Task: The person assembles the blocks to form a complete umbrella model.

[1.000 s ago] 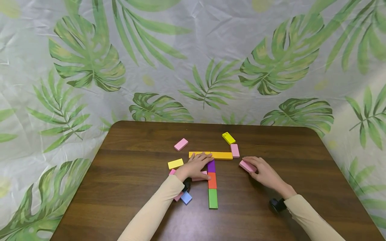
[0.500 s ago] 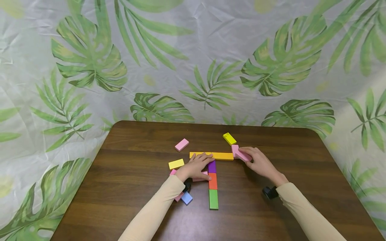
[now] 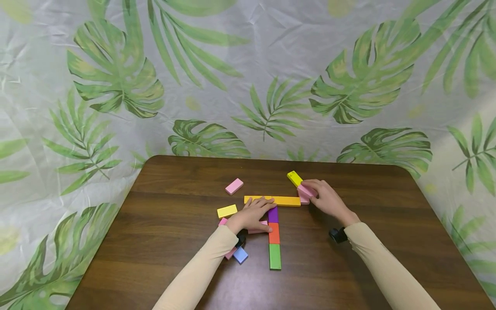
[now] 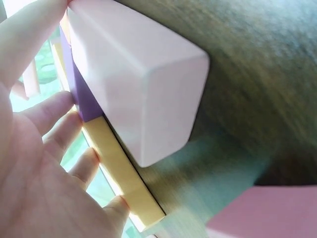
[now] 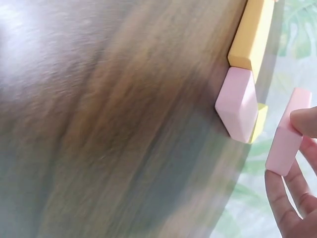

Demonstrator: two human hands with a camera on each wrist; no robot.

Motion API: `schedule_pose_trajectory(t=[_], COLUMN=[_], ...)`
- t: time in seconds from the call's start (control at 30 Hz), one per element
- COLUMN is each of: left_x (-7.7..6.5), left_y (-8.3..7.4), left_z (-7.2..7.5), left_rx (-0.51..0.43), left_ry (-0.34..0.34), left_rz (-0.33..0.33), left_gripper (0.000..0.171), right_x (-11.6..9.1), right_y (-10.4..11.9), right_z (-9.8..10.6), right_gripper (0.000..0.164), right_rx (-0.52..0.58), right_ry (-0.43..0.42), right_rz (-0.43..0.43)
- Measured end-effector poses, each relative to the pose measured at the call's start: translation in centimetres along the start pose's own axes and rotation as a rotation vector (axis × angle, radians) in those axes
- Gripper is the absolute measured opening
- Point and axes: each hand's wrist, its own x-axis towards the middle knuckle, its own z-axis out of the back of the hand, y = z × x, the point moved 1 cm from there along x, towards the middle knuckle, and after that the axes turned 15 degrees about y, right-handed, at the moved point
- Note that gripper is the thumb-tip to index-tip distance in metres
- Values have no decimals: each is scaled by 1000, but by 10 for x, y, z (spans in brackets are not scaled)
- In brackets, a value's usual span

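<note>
My right hand (image 3: 329, 200) pinches a pink block (image 5: 285, 146) between thumb and fingers, above another pink block (image 5: 237, 101) at the right end of the orange row. The held block overlaps that one in the head view, close to a bright yellow block (image 3: 293, 177). My left hand (image 3: 252, 215) lies with fingers spread, fingertips touching the orange blocks (image 3: 286, 201) by the purple block (image 3: 273, 214). Below the purple one, a red-orange block (image 3: 274, 233) and a green block (image 3: 275, 257) continue the column. Under my left thumb sits a pink block (image 4: 129, 74), partly hidden.
A loose pink block (image 3: 234, 186) lies at the back left, with a pale yellow block (image 3: 227, 211) nearer. By my left wrist are a blue block (image 3: 240, 255) and other pink blocks (image 3: 230, 253), partly covered by the sleeve. A leaf-print cloth (image 3: 271, 64) hangs behind the brown table (image 3: 186, 172).
My right hand has carried its pink block left and away from me, from the right of the row to over the end pink block. My left hand has stayed in place.
</note>
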Motion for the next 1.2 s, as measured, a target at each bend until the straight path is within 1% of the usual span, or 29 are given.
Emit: schedule_pose_trajectory(t=[0.1,0.37,0.67,0.9,1.07,1.2], left_x=[-1,1,0,-1,0,0], left_y=[-1,-1,-1,-1,-1,-1], left_z=[0,-1,-1,0,0,0], left_rx=[0,-4,-6,-14,-15,-13], left_ry=[1,-5,-5,-5,-2,-3], left_rz=[-3,-2,-3,-5,-3,-1], left_gripper=[78,78,77,78,78,78], right_x=[5,22,39,51,60,65], right_y=[1,4,4,5,5,4], right_z=[0,0,2,1,1,0], right_gripper=[46,49,44,47,47,48], right_rx=[18,58,39,49,59,62], right_ry=[7,25,24,22,27,32], right_rz=[-18,-99,-102,-112,-116,-137])
